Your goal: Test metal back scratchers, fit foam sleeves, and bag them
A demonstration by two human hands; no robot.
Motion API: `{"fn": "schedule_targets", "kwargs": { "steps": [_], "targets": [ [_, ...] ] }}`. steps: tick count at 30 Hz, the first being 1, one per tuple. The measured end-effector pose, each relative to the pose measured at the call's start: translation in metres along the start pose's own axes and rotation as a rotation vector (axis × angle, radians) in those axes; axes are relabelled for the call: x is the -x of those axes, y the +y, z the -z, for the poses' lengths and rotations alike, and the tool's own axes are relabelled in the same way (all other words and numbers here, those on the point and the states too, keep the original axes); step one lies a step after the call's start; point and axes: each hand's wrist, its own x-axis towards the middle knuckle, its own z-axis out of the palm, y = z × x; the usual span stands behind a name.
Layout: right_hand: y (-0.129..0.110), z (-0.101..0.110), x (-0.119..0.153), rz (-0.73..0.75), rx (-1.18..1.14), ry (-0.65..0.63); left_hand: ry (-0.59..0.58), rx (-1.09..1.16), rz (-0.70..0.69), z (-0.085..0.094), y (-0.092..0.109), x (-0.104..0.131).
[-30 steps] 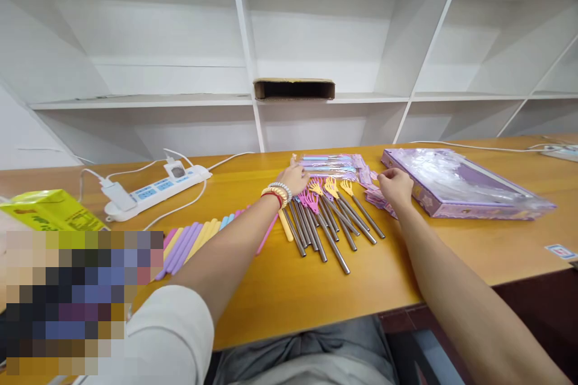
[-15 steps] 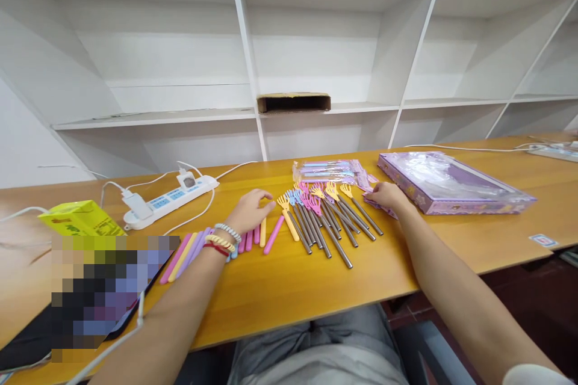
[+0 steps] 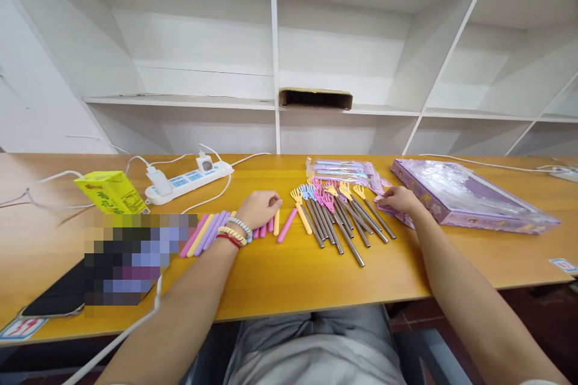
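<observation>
My left hand [image 3: 261, 209], with bracelets at the wrist, rests over a row of coloured handles [image 3: 208, 233]; its fingers are curled inward, and whether they hold anything is hidden. A lone pink handle [image 3: 287, 225] lies to its right. My right hand [image 3: 398, 199] has its fingers closed on a purple printed wrapper [image 3: 389, 210] lying on the table. Between the hands is a pile of metal rods [image 3: 336, 222] with pink, blue and yellow claw-shaped heads [image 3: 326, 200]. Behind the pile lies a clear plastic pack [image 3: 341, 171] of coloured sticks.
A purple tray-like box [image 3: 469, 198] covered with clear film sits at the right. At the left are a white power strip [image 3: 189, 182] with cables, a yellow carton [image 3: 112, 192] and a dark phone [image 3: 56, 289]. White shelves stand behind, holding a cardboard box [image 3: 316, 100].
The camera view has turned left, so most things appear shifted to the right. Both hands keep nearly the same places beside the pile.
</observation>
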Motion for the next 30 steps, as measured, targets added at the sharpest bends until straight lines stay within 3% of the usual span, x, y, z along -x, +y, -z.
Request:
{"fn": "schedule_targets", "kwargs": {
  "steps": [9,20,23,26,30],
  "targets": [
    [-0.006,0.002,0.004,0.049,0.029,-0.018,-0.216,0.148,0.091,0.004,0.012,0.009],
    [-0.009,0.003,0.003,0.041,0.013,-0.018,-0.232,0.146,0.113,0.006,0.023,0.013],
    [-0.01,0.005,0.006,0.045,0.023,0.048,-0.217,0.131,0.103,0.007,0.026,0.014],
    [-0.017,0.008,0.012,0.08,-0.039,0.202,-0.198,0.108,0.095,0.008,0.03,0.014],
    [-0.031,0.005,0.019,0.221,-0.189,0.316,-0.144,0.053,0.029,0.008,0.032,0.013]
  ]
}}
